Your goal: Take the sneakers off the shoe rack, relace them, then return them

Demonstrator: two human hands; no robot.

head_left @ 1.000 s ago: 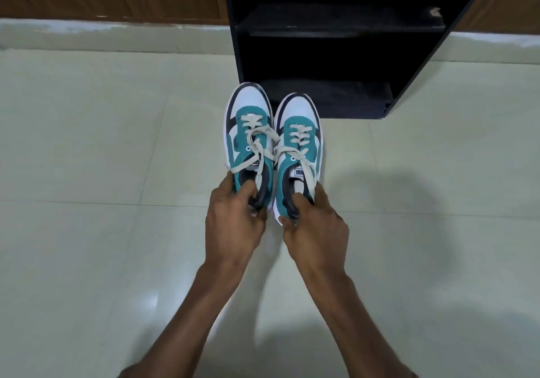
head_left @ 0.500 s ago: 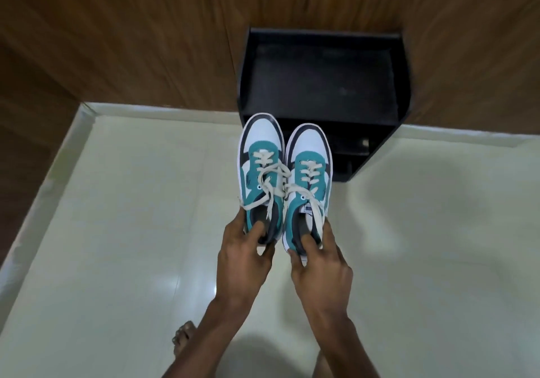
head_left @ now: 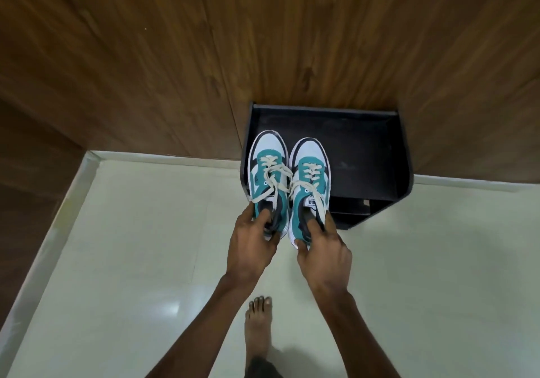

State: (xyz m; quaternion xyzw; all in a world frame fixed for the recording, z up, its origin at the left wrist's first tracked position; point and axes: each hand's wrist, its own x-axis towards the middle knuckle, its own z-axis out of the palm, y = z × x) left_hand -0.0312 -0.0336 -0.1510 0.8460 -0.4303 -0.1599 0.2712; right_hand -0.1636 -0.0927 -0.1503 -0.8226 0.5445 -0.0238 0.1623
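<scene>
Two teal, white and black sneakers with cream laces hang side by side in the air, toes pointing away from me. My left hand (head_left: 252, 239) grips the heel collar of the left sneaker (head_left: 267, 170), thumb inside the opening. The right sneaker (head_left: 309, 176) is held the same way at its heel by my right hand (head_left: 321, 249). Both toes hover over the left part of the top shelf of the black shoe rack (head_left: 368, 149), which stands against the wooden wall. The laces look threaded, with loose ends trailing.
A pale tiled floor (head_left: 131, 246) spreads below, bordered by a light skirting along the brown wooden wall (head_left: 175, 56). My bare foot (head_left: 258, 325) stands on the tiles beneath my arms. A lower rack shelf shows at the front right.
I have risen and stepped closer: the view went from the rack's front to its top. Both hands carried the sneakers up and forward over the rack's top.
</scene>
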